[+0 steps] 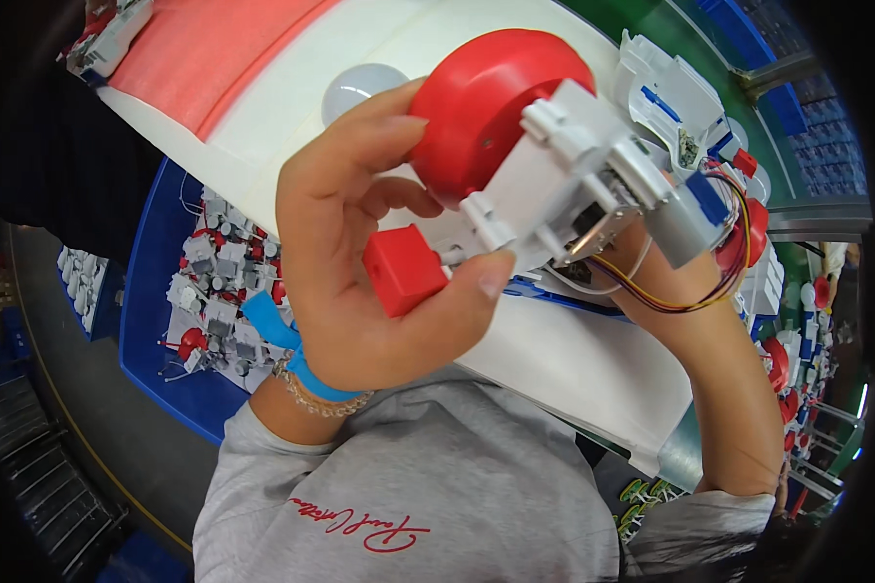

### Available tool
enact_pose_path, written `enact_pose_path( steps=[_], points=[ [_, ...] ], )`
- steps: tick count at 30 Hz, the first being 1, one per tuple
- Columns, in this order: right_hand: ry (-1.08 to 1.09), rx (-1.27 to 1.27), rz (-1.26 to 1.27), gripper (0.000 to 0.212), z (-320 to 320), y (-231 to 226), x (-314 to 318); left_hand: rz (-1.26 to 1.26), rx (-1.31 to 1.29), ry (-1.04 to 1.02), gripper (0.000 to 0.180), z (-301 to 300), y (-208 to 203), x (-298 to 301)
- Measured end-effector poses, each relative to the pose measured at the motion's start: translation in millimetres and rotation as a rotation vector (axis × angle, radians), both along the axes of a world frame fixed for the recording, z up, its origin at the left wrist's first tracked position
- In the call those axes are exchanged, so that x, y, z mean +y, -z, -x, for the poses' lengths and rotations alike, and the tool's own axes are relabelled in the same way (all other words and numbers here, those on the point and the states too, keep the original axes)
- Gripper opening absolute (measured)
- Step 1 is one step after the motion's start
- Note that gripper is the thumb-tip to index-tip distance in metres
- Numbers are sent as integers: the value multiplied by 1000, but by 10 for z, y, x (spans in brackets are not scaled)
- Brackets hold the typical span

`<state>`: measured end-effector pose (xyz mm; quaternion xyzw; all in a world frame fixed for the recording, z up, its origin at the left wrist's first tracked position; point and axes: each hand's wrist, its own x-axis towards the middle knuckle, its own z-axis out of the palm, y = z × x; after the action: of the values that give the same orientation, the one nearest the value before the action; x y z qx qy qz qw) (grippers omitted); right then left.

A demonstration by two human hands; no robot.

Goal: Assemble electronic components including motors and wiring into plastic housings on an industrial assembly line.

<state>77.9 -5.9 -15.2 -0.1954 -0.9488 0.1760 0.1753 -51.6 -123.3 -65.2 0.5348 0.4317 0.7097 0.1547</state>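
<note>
Left hand [335, 262]: curled in a C and clasping the left side of a red-and-white assembly [546, 165], with thumb [476, 291] on the lower white edge and fingers [394, 136] at the red dome [496, 97].

Right hand [638, 247]: mostly hidden behind the assembly; cannot tell whether gripping or merely supporting. Right forearm [715, 389]: reaching in from the lower right.

Assembly: held raised over the worktop [593, 360], just right of the left palm. Long axis: slanting from red dome at upper left to motor [685, 228] at lower right. Nearer the dome: left hand; nearer the motor: right forearm.

Materials: smooth, glossy, rounded dome; white moulded plastic frame [588, 121] with pegs and sockets; dull silvery motor; thin coloured wires [685, 309] in a loose loop. Red block [403, 272]: boxy, inside the curve of the left palm (seemingly joined to the frame by a short rod).

Farther out: translucent shallow dome [363, 89] on the worktop; white housing [651, 73] with blue strip, upper right; blue tray [149, 311] at left, heaped with white, grey and red parts [226, 267].
</note>
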Motion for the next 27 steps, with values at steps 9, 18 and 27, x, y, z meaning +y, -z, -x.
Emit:
enact_pose_path(
  steps=[9, 18, 27],
  points=[
    [-6, -4, -32, 28, -225, 30, -194, -83, 111, -21, 64, 58, 47, 58],
    [5, 7, -70, 29, 63, 101, -106, -97, 129, 11, 64, 66, 50, 68],
    [0, 42, -120, 29, -108, 77, -57, -53, 183, 30, 62, 107, 28, 44]
  ],
)
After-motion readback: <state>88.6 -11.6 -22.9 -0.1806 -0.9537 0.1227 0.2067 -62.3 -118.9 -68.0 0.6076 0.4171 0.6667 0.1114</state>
